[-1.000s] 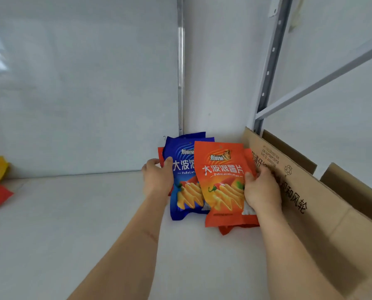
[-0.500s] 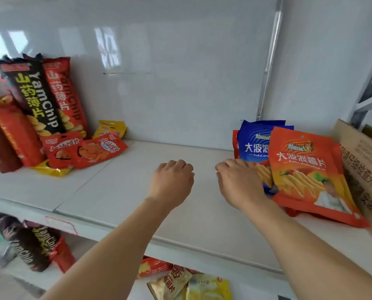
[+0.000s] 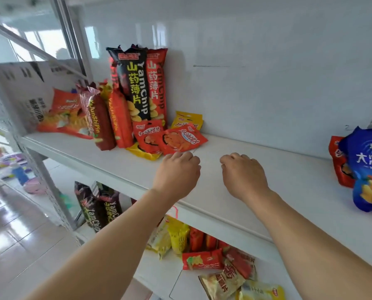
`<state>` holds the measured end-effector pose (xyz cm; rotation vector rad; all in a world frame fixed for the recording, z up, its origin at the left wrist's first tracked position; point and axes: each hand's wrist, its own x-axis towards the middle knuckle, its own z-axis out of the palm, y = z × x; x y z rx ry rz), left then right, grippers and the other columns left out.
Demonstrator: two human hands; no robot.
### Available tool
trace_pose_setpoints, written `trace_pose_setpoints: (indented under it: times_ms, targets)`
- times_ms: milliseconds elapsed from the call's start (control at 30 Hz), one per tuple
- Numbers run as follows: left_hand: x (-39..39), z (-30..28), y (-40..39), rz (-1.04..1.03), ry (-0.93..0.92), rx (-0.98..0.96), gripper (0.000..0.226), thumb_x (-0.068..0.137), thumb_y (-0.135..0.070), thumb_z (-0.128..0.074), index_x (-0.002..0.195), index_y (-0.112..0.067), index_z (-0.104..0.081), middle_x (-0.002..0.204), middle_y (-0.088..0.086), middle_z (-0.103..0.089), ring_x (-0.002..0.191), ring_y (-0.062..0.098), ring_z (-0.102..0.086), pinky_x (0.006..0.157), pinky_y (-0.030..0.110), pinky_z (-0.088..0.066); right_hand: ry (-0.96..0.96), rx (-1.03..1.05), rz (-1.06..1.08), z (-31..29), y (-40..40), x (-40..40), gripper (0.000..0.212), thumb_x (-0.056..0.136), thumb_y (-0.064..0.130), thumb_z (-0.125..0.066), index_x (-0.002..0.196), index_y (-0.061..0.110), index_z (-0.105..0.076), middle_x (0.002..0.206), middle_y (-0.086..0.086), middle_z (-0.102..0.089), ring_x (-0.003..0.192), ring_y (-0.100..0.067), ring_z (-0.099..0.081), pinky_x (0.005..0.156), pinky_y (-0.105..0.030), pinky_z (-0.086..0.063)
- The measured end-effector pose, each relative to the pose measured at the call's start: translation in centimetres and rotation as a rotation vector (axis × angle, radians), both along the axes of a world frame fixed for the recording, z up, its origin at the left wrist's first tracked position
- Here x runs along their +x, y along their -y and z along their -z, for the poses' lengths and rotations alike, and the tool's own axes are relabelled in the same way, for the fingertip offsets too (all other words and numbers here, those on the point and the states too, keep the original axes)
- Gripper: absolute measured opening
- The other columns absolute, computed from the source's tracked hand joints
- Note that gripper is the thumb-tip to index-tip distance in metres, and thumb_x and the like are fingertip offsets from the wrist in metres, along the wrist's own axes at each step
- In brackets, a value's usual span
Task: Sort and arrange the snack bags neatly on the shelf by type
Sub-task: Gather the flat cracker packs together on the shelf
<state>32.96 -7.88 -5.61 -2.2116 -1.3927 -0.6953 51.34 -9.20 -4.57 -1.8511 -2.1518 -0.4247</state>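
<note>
White shelf (image 3: 256, 169), upper tier. Left hand (image 3: 177, 169) and right hand (image 3: 242, 172): both over bare middle of shelf, fingers loosely curled, holding nothing, slightly apart from each other. Left group: black YamChip bag (image 3: 135, 87) and red YamChip bag (image 3: 158, 83) upright against back wall; two dark red tube bags (image 3: 100, 122) leaning in front; small red pouches (image 3: 180, 139) lying flat just beyond left hand, yellow pouch (image 3: 188, 120) behind. Right edge: blue chip bag (image 3: 369, 163) over red bag (image 3: 341, 167). Lower shelf (image 3: 165, 276): mixed snack bags (image 3: 202, 259).
</note>
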Motion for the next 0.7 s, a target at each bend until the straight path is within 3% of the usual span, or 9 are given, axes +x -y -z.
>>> trace_pose_setpoints:
  times_ms: [167,367,567,700]
  targets:
    - [-6.8,-0.8,-1.7,-0.040,0.069,-0.040,0.019,0.097,-0.029,-0.057,0.098,-0.016,-0.071,0.096,0.002,-0.069,0.091,0.028,-0.066,0.075,0.037,-0.047,-0.125,-0.022,0.019,-0.8,-2.5,-6.6,0.029,0.103,0.022,-0.035,0.122,0.019,-0.057,0.123,-0.003,-0.061,0.107,-0.027,-0.057,0.080,-0.035,-0.043]
    - [-9.9,-1.2,-5.7,-0.103,0.264,-0.200,0.031,0.102,-0.036,-0.046,0.118,-0.016,-0.064,0.122,0.001,-0.061,0.111,0.028,-0.055,0.086,0.038,-0.044,-0.352,-0.099,0.110,-0.8,-7.6,-9.4,0.031,0.103,0.035,-0.038,0.123,0.020,-0.057,0.124,-0.003,-0.062,0.112,-0.027,-0.059,0.075,-0.032,-0.040]
    - [-11.5,-1.4,-10.5,-0.161,0.453,-0.359,0.042,0.101,-0.047,-0.045,0.131,-0.020,-0.057,0.138,0.001,-0.054,0.130,0.026,-0.045,0.101,0.041,-0.043,-0.581,-0.216,0.283,0.0,-13.4,-9.7,0.053,0.099,0.054,-0.038,0.130,0.014,-0.053,0.126,-0.011,-0.062,0.114,-0.034,-0.058,0.082,-0.038,-0.044]
    - [-11.0,-2.1,-15.5,-0.183,0.447,-0.471,0.058,0.099,-0.057,-0.045,0.145,-0.021,-0.047,0.149,0.002,-0.046,0.138,0.027,-0.039,0.107,0.043,-0.039,-0.755,-0.306,0.325,0.0,-18.0,-9.2,0.066,0.095,0.062,-0.037,0.135,0.011,-0.047,0.134,-0.015,-0.057,0.122,-0.036,-0.054,0.093,-0.041,-0.043]
